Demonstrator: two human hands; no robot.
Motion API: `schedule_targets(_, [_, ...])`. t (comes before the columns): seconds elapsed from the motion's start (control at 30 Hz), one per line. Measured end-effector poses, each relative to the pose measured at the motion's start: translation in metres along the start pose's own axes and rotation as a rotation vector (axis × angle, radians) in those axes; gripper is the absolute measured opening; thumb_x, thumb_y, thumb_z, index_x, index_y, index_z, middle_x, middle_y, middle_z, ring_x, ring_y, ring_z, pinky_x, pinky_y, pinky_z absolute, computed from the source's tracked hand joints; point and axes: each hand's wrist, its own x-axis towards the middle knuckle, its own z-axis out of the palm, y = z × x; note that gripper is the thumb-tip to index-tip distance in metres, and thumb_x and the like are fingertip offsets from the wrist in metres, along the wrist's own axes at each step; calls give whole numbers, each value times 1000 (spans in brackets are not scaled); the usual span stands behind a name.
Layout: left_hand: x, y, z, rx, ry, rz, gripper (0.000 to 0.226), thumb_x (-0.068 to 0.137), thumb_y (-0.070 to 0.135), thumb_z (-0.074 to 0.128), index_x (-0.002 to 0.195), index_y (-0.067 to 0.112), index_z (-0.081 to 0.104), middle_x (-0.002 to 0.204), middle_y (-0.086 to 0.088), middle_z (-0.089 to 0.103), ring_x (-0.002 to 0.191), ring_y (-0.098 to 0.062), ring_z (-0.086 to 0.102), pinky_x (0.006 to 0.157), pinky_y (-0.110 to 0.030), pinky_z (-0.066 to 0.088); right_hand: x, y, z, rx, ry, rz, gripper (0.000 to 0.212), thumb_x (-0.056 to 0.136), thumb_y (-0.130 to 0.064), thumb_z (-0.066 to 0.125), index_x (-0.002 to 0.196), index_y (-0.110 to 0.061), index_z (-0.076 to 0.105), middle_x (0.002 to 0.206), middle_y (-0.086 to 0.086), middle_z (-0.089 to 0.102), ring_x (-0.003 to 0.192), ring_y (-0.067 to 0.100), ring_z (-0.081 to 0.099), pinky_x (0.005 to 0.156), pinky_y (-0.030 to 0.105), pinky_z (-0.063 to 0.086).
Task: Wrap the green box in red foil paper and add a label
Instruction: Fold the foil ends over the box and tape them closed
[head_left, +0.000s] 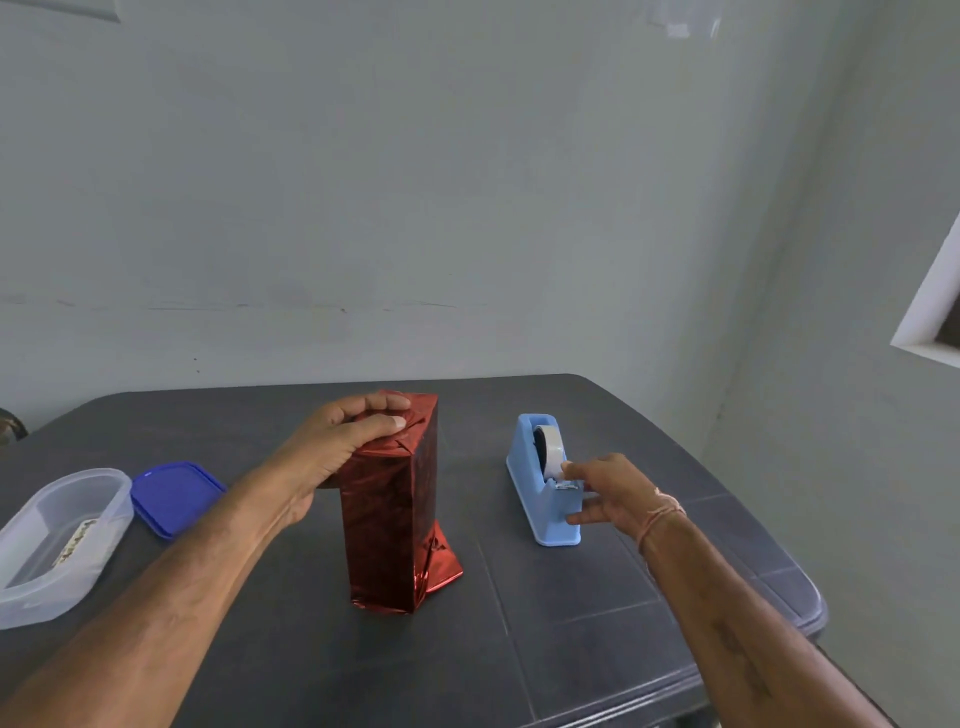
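- Box (392, 525) upright mid-table, all red foil; my left hand (337, 441) clamps the top folds shut.
- Right hand (608, 491) at tape dispenser (543, 483), fingers spread, thumb on tape end (nothing pinched yet).
- Next: pull strip, seal top.
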Motion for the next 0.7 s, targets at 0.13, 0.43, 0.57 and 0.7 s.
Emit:
schedule_targets(0.13, [0, -1, 0, -3, 2, 2, 22, 92, 21, 73, 113, 26, 77, 100, 18, 76, 70, 12, 67, 69, -21, 45, -1, 0, 4, 98, 30, 5, 44, 93, -10, 70, 132, 5, 55, 132, 20, 54, 104, 42, 64, 57, 49, 62])
schedule_targets(0.43, [-1, 0, -2, -8, -1, -16, 22, 91, 23, 74, 111, 29, 77, 107, 13, 78, 75, 6, 69, 70, -21, 47, -9, 23, 14, 268, 98, -74, 15, 90, -11, 71, 96, 2, 67, 98, 13, 66, 87, 26, 68, 66, 42, 62])
schedule_targets(0.57, [-2, 0, -1, -2, 5, -15, 22, 91, 22, 73, 112, 28, 77, 105, 14, 77, 72, 10, 68, 69, -21, 46, -9, 33, 16, 300, 118, -91, 20, 89, -12, 73, 99, 4, 67, 99, 9, 64, 93, 24, 66, 83, 49, 63])
schedule_targets(0.7, [-2, 0, -1, -8, 5, -13, 22, 91, 21, 74, 112, 28, 77, 104, 15, 77, 72, 9, 69, 69, -21, 46, -10, 42, 19, 335, 124, -134, 13, 89, -10, 73, 86, 1, 66, 98, 9, 64, 94, 25, 67, 87, 45, 63])
